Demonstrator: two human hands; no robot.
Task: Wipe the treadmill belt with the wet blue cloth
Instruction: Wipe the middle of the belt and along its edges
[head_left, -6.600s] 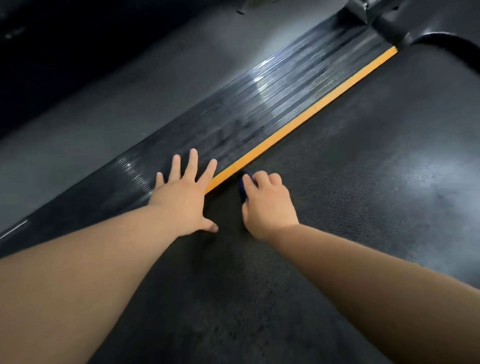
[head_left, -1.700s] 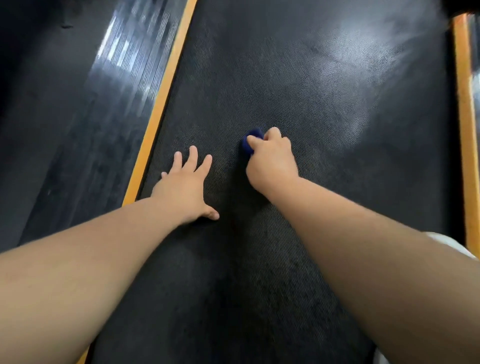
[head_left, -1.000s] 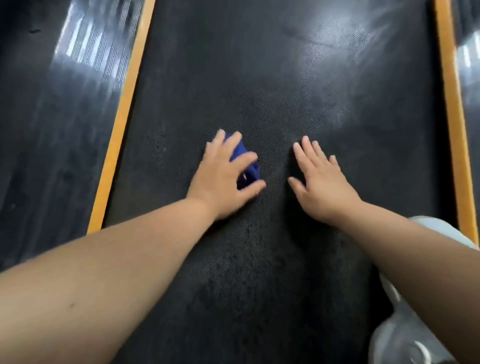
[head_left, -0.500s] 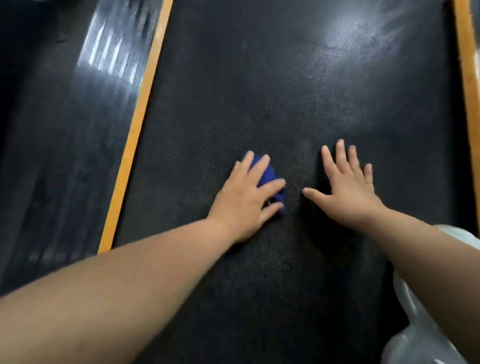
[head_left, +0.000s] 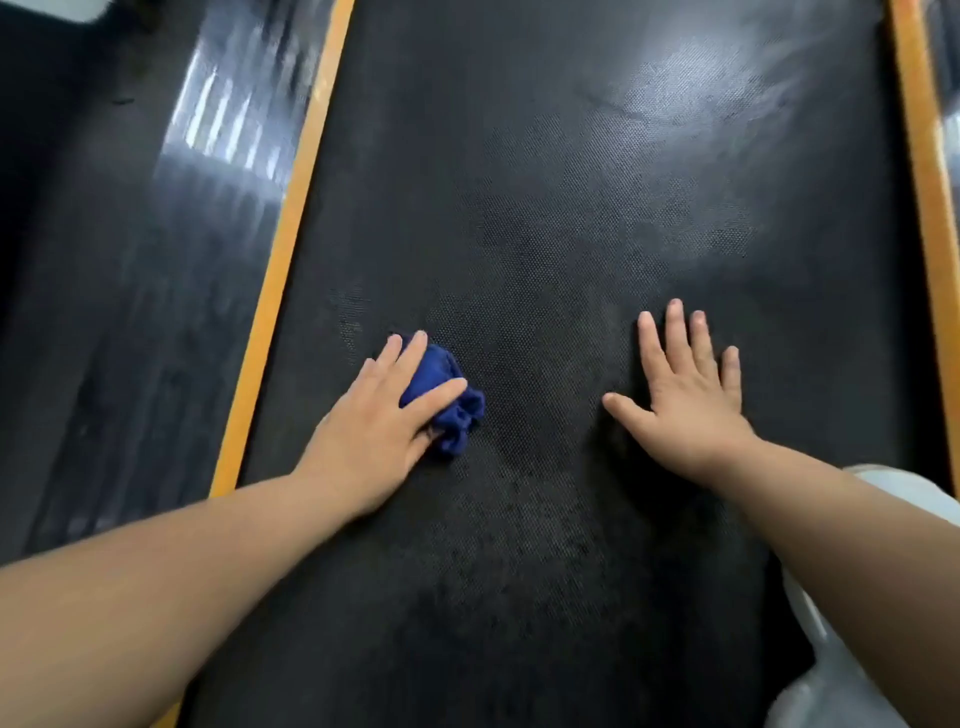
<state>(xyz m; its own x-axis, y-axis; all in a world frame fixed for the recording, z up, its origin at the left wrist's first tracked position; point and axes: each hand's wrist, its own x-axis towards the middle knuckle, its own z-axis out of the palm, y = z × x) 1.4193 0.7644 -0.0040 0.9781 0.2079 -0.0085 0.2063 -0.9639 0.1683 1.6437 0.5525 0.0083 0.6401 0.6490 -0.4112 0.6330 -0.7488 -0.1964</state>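
The black textured treadmill belt (head_left: 545, 218) fills the middle of the view. A crumpled dark blue cloth (head_left: 449, 400) lies on it, left of centre. My left hand (head_left: 384, 426) presses down on the cloth with straight, spread fingers, and part of the cloth bulges out to the right of them. My right hand (head_left: 685, 395) lies flat on the bare belt with its fingers spread, well to the right of the cloth and apart from it.
An orange strip (head_left: 283, 249) borders the belt on the left, with a glossy black ribbed side rail (head_left: 171, 270) beyond it. Another orange strip (head_left: 927, 208) runs along the right edge. White clothing (head_left: 831, 691) shows at the bottom right.
The cloth passed from my right hand to my left about a second ago. Since half a second ago my left hand has slid the cloth leftward, widening the gap to my flat right hand.
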